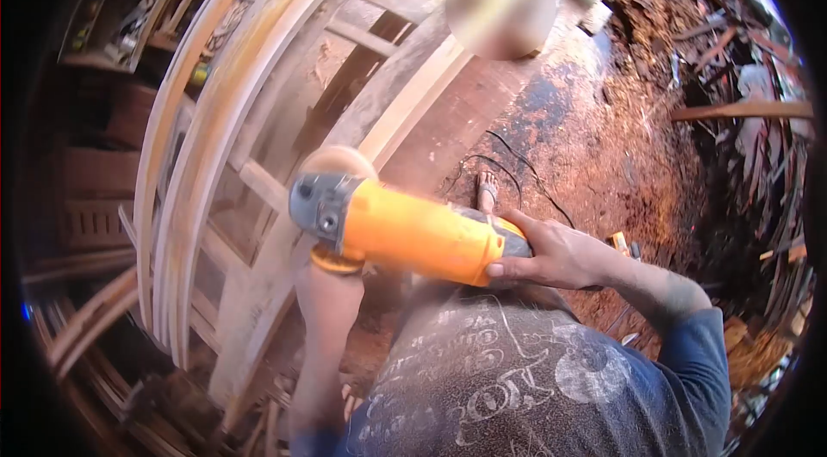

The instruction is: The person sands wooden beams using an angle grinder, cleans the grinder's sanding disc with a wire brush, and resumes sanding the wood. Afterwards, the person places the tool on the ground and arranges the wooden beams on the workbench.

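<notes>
A yellow-orange angle grinder with a dark gear head lies across the view in front of my body. Its pale round disc is blurred and sits at the near end of a light wooden strip; whether they touch I cannot tell. My right hand is wrapped around the grinder's rear body, thumb along its near side. Below the gear head, my left hand is closed at the side handle, with most of its fingers hidden.
Curved wooden pieces arch along the left. A wide plank lies beside the strip. A black cable crosses the reddish, dusty floor near my foot. Scrap wood and debris are piled at the right.
</notes>
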A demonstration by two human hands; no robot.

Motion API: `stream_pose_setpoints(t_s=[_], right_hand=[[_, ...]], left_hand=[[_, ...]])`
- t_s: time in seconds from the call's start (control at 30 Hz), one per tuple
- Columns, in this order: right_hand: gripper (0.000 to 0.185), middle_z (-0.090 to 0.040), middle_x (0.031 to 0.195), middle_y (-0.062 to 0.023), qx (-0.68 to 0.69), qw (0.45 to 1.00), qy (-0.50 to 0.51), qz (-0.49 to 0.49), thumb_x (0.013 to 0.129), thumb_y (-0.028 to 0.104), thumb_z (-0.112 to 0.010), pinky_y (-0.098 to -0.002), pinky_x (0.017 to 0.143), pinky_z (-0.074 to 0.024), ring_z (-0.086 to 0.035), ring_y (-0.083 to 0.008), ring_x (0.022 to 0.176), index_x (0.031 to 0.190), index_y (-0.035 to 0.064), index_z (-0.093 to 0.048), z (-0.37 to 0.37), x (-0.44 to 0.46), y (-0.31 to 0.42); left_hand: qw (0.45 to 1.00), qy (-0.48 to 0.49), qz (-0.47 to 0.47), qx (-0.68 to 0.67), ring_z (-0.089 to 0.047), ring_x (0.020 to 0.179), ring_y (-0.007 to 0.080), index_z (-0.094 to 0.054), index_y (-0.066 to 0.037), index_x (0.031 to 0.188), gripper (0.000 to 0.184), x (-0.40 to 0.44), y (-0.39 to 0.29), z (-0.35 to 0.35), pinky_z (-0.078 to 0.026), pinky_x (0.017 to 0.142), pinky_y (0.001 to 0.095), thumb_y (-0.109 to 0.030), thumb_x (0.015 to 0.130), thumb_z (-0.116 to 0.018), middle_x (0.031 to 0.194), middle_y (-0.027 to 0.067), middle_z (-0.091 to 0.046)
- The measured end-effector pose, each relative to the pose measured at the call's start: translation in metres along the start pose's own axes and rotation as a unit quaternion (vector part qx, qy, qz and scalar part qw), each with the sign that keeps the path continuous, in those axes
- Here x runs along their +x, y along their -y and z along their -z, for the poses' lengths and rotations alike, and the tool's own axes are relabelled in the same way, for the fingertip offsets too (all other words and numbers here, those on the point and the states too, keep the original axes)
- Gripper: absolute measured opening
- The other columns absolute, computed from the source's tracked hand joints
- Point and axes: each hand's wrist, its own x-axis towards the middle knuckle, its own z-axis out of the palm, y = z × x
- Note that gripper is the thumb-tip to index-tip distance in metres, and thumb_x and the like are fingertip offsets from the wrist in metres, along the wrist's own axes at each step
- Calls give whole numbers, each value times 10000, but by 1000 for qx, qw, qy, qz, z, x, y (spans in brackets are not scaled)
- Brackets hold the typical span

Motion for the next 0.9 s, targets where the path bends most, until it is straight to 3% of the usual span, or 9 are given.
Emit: stream_pose_setpoints(t_s=[0.1,0.23,0.33,0.43,0.53,0.63,0.77,0.87,0.9], right_hand=[[886,-667,1119,-267,15,1000,-15,-17,897,636,-641,-424,998,-482,-661,-352,1101,1449,-24,-431,22,-12,-7],[867,-651,1220,-251,126,989,-78,7,917,608,-631,-421,1017,-472,-638,-310,1159,1481,-11,-408,58,-26,-47],[769,-604,1336,-166,253,959,-123,38,965,483,-638,-378,1058,-445,-577,-221,1212,1500,-11,-393,88,-27,-79],[676,-572,1370,-116,361,918,-152,55,1012,402,-609,-345,1063,-442,-549,-186,1227,1508,-3,-391,131,-32,-85],[652,-587,1342,-103,351,916,-173,86,1049,458,-510,-318,1009,-470,-567,-160,1171,1499,-1,-404,173,-36,-115],[637,-665,1083,-80,330,910,-245,59,1026,569,-480,-292,740,-551,-655,-146,882,1352,22,-511,203,-41,-141],[625,-625,679,-84,393,859,-323,-65,993,669,-447,-306,398,-491,-604,-179,464,1129,72,-572,234,-37,-139],[656,-603,627,-78,372,869,-319,-73,963,712,-464,-310,390,-486,-591,-178,442,1060,77,-599,240,-35,-127],[637,-602,631,-72,383,870,-302,-77,975,696,-456,-306,397,-490,-595,-171,452,1056,80,-597,236,-33,-130]], left_hand=[[997,6,-13,-72,-700,972,407,-678,21,1048,382,12,-17,-9,-546,776,443,-234,802,-820,953,232,-727],[995,94,-7,35,-692,984,416,-673,-20,1102,430,59,-93,-14,-536,788,483,-305,809,-807,973,238,-721],[990,93,-106,16,-700,926,418,-718,-30,998,462,113,-137,-35,-558,812,496,-440,795,-783,884,240,-720],[976,144,-162,26,-710,935,407,-718,-13,985,451,163,-202,-47,-569,833,485,-427,812,-764,909,240,-727],[960,145,-229,70,-718,966,384,-718,-10,1012,446,207,-259,-67,-577,872,465,-407,814,-765,977,228,-734],[943,159,-282,79,-715,1016,362,-703,-22,1088,448,240,-315,-83,-571,921,438,-380,823,-755,1052,218,-731],[934,138,-321,79,-698,1097,317,-719,-35,1111,398,287,-365,-107,-551,971,406,-308,821,-713,1153,188,-720],[919,155,-314,180,-698,1094,313,-728,-36,1112,400,286,-378,-89,-550,958,399,-316,829,-696,1134,206,-721],[921,152,-328,147,-711,968,308,-713,-17,1093,381,283,-368,-88,-562,855,397,-297,837,-679,1052,222,-721]])
